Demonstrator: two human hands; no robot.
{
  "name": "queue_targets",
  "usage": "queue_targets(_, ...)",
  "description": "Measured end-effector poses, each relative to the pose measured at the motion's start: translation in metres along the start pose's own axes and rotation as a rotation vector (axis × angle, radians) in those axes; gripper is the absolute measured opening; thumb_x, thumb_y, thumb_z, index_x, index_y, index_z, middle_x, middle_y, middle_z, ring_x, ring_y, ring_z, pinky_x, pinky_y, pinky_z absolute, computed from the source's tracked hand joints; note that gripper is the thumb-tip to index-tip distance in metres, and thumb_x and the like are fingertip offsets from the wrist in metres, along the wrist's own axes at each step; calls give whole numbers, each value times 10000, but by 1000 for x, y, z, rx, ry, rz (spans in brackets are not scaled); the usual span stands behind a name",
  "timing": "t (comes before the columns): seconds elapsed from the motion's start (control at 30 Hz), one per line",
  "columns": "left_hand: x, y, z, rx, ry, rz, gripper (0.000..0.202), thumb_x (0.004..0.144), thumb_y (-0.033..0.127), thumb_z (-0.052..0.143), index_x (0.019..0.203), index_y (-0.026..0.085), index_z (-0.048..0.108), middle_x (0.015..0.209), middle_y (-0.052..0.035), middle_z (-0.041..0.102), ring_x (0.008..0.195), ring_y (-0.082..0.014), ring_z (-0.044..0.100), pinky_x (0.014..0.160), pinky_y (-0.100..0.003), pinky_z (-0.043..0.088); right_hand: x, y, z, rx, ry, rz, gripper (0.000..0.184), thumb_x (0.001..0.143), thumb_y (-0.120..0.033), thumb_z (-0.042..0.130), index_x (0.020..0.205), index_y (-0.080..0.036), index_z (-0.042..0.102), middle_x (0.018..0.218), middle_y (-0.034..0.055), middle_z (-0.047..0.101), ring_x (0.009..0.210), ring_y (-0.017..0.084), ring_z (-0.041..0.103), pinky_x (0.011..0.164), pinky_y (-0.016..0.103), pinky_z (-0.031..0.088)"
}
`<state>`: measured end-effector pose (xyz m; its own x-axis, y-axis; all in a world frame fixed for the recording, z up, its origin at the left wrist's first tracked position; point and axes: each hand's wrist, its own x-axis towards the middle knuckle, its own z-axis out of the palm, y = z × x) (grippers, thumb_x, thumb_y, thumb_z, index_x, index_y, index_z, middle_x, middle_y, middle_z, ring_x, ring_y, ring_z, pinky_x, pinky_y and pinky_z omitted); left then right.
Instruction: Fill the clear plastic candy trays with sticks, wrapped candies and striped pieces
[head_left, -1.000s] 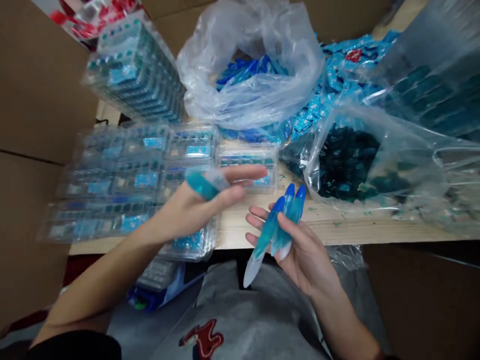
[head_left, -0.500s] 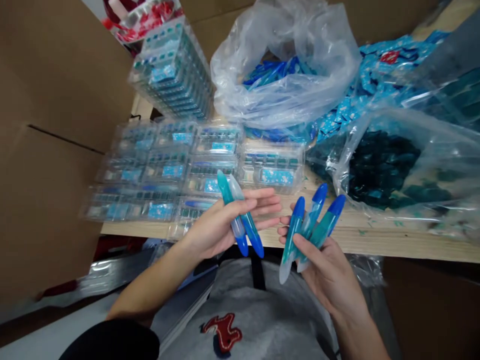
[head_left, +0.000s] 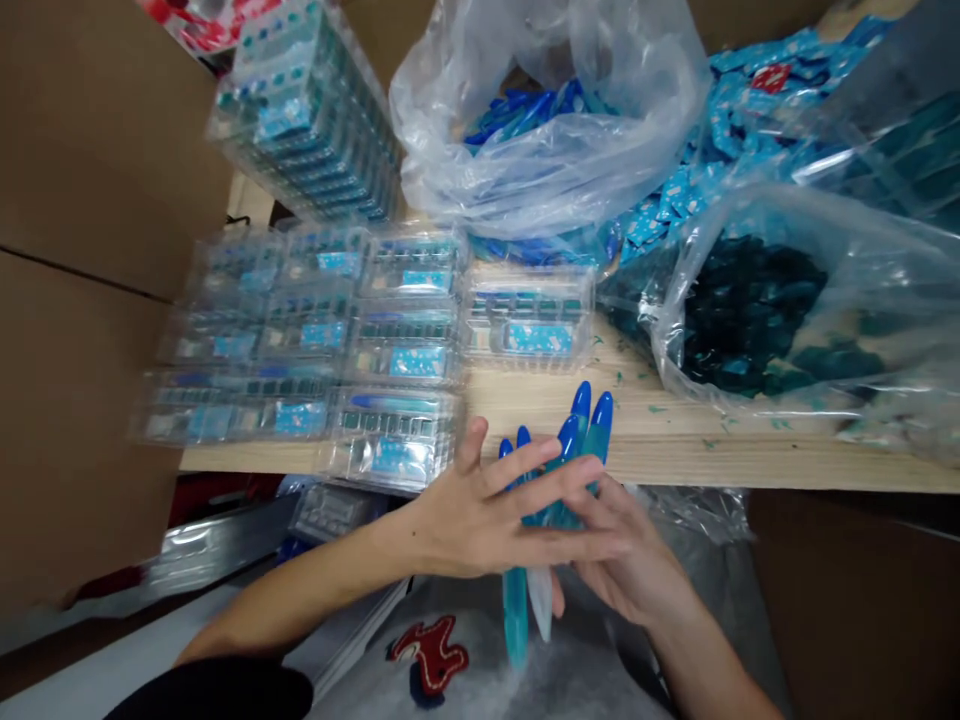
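Observation:
Several slim pens (head_left: pixel 516 615) with blue tips and teal or clear bodies are gathered in front of my body. My left hand (head_left: pixel 480 515) lies across them, palm down, fingers stretched and spread, thumb sticking out. From the right, my right hand (head_left: pixel 626 560) grips the bunch, its fingers partly behind the pens and under my left fingers. Blue tips point away from me; a teal end and a clear end stick out below my left hand. How the pens sit between the hands is hidden.
Clear plastic boxes (head_left: pixel 386 440) cover the wooden table's left side, with a tall stack (head_left: pixel 315 110) behind. A plastic bag (head_left: pixel 525 190) holds more pens. Another bag (head_left: pixel 750 320) holds dark teal pieces, beside blue patterned packets (head_left: pixel 780 110). Cardboard (head_left: pixel 82 250) stands at left.
My hands, apart before with pens in each, have come together. My left hand has turned palm down over the pens, and its pens now lie beside those at my right hand.

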<state>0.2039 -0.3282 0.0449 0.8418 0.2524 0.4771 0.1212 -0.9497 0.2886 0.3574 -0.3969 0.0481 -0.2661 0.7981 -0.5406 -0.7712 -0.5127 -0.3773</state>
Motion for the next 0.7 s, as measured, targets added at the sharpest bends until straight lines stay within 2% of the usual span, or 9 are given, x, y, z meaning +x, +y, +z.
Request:
queue_targets(0.1, -8, -1, 0, -1, -55, 37, 524, 794, 630, 682, 1250, 377, 626, 1222, -35, 715, 1190, -275, 613, 1232, -522, 96, 1, 3, -1, -32, -5, -45, 343, 683, -378, 911, 951, -252, 738, 989, 10, 749, 1008, 212, 703, 904, 332, 562)
queue_targets(0.13, -12, -1, 0, 6, -39, 36, 558, 799, 647, 667, 1278, 368, 602, 1227, -41, 711, 1235, -271, 587, 1237, -503, 84, 2, 4, -2, -34, 9, -66, 346, 677, -363, 916, 953, -254, 738, 984, 4, 752, 998, 199, 705, 910, 316, 557)
queue_targets(0.2, -20, 1, -1, 23, 6, -5, 772, 797, 705, 623, 1436, 304, 463, 1301, -94, 666, 1384, -283, 456, 1242, -507, 32, 2, 7, -3, -27, 32, -108, 348, 668, -338, 921, 955, -259, 742, 971, -1, 758, 966, 183, 712, 912, 296, 552)
queue_targets(0.3, -33, 9, 1, 20, -16, -149, 1120, 776, 688, 656, 1589, 160, 93, 1512, -221, 445, 1519, -341, 200, 1226, -590, 95, 1, 11, -7, -52, 33, -138, 338, 687, -298, 908, 981, -253, 747, 948, 3, 761, 917, 173, 715, 903, 293, 550)
queue_targets(0.4, -49, 21, 9, -15, -98, -276, 1151, 816, 468, 739, 1580, 142, -58, 1612, -284, 197, 1514, -390, 181, 1175, -626, 271, -4, 14, -11, -147, -13, -106, 315, 744, -322, 866, 1020, -232, 743, 926, 15, 754, 840, 174, 712, 808, 290, 570)
queue_targets(0.47, -65, 30, 18, -49, -91, -338, 1005, 895, 263, 678, 1584, 172, -49, 1627, -273, 141, 1512, -381, 178, 1154, -614, 329, -8, 17, -14, -261, -37, -52, 333, 783, -348, 832, 1079, -238, 726, 973, 22, 749, 830, 183, 711, 785, 308, 573)
queue_targets(0.57, -91, 44, 28, -193, -83, -473, 852, 930, 58, 526, 1586, 310, 45, 1627, -178, 242, 1487, -314, 272, 1170, -558, 340, -12, 26, -16, -447, -16, 3, 327, 781, -340, 830, 1085, -275, 728, 1052, 13, 741, 976, 218, 697, 915, 360, 543)
queue_targets(0.63, -103, 51, 25, -435, -122, -635, 809, 929, 97, 542, 1573, 368, 133, 1587, -125, 367, 1432, -285, 401, 1151, -504, 394, -11, 33, -17, -477, 7, 47, 256, 771, -345, 835, 1008, -295, 752, 1015, -3, 749, 983, 230, 694, 929, 373, 540)
queue_targets(0.7, -106, 56, 12, -731, -92, -897, 680, 915, 204, 601, 1514, 389, 339, 1504, -77, 508, 1348, -280, 526, 1087, -462, 482, -8, 38, -17, -447, -1, 119, 212, 758, -355, 840, 949, -299, 768, 955, -7, 759, 916, 234, 708, 886, 377, 558)
